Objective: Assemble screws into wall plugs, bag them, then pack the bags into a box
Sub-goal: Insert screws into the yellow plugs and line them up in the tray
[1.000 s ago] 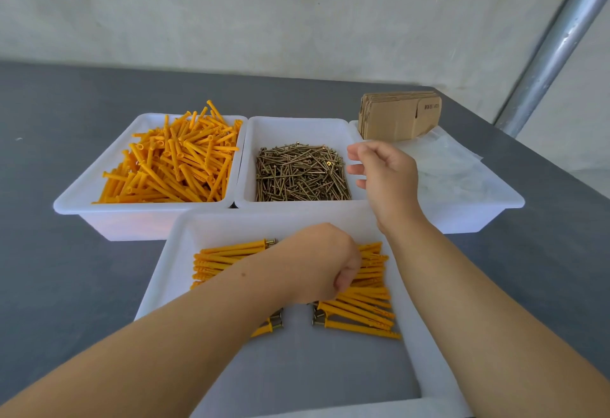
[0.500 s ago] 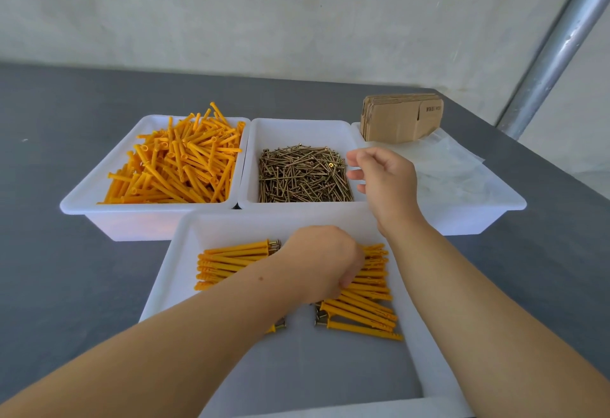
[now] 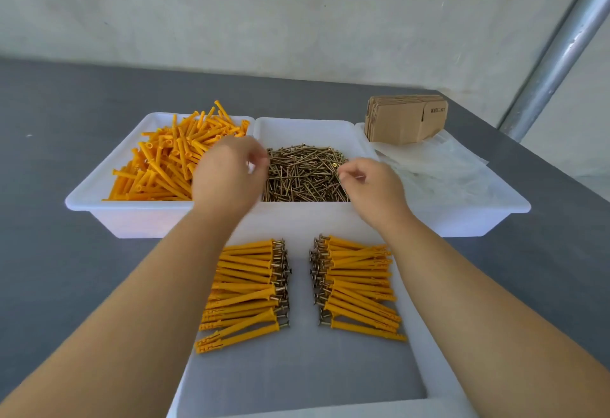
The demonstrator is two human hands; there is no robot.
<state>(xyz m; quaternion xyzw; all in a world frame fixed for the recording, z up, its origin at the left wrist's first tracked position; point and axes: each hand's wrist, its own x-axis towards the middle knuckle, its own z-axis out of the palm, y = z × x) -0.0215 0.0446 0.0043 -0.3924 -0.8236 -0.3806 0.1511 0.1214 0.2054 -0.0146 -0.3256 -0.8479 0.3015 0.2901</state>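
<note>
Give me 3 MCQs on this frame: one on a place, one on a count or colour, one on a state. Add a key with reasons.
1. Where do the loose screws lie?
A. In the middle back tray
B. On the bare table
C. In the cardboard boxes

2. How many rows of assembled plugs lie in the near tray?
A. One
B. Two
C. Four

3. What state are the cardboard boxes in?
A. Set up and filled
B. Folded flat, stacked
C. Torn open

Key:
1 A: the screws fill the tray between the loose orange plugs and the clear bags.
2 B: a left row and a right row lie with a gap between them, screw heads facing inward.
3 B: they stand as a flat stack at the back right.
</note>
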